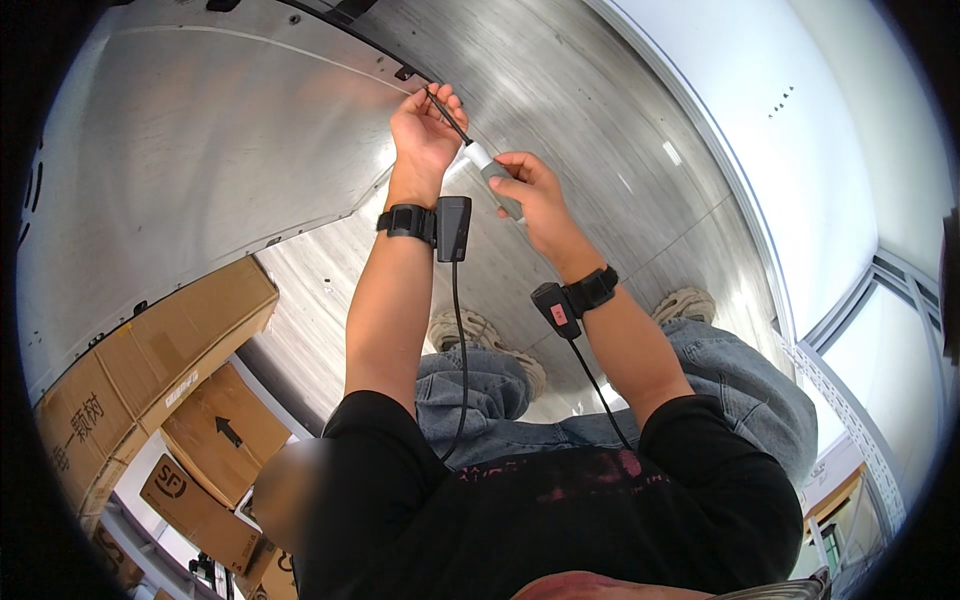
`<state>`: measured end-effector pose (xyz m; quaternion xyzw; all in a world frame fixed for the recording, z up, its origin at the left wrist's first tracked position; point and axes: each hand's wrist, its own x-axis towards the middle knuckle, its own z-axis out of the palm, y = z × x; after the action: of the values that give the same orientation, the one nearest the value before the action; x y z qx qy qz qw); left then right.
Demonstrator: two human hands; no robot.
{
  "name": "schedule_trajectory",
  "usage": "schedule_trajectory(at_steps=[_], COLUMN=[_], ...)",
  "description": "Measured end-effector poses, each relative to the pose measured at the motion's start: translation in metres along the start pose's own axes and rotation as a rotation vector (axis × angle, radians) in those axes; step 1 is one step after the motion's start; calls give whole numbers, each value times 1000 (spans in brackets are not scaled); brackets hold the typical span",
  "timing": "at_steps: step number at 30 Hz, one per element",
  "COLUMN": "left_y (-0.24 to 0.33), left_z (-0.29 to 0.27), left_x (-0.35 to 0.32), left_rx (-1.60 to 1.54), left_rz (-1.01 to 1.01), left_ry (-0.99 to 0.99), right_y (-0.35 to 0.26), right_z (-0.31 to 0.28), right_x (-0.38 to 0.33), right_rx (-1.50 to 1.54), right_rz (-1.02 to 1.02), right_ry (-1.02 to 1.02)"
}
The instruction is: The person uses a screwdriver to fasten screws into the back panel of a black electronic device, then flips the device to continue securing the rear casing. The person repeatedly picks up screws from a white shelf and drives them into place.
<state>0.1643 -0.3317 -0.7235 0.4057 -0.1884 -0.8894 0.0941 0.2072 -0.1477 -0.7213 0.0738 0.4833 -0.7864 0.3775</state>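
From where I stand, the grey-handled screwdriver (480, 157) is up in the air over the wood-look floor (640, 185), its long axis slanting from the person's right hand (532, 198) forward and left to the metal panel's (230, 130) edge. The right fingers are closed round the handle. The left hand (424, 132) is nearer the tip, palm up, fingers loosely curled beside the black shaft; whether they pinch it, or the tip touches the panel, I can't tell.
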Motion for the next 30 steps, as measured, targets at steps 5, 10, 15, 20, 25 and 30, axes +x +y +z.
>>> schedule_trajectory(at_steps=[5, 10, 15, 20, 25, 30], left_y=[0, -1, -1, -3, -2, -7], left_z=[1, 1, -2, -1, -3, -2], left_x=[0, -1, 0, 1, 1, -4], left_rx=[24, 31, 38, 42, 14, -24], left_rz=[7, 12, 16, 8, 10, 16], left_ry=[-17, -30, -41, -47, -61, -100], right_y=[2, 7, -3, 3, 0, -5], right_z=[-1, -4, -5, -1, 8, 5], right_x=[1, 4, 2, 5, 4, 2], right_rx=[66, 242, 373, 79, -247, -168], right_rz=[26, 96, 193, 30, 36, 28], right_ry=[8, -35, -94, 43, 16, 46])
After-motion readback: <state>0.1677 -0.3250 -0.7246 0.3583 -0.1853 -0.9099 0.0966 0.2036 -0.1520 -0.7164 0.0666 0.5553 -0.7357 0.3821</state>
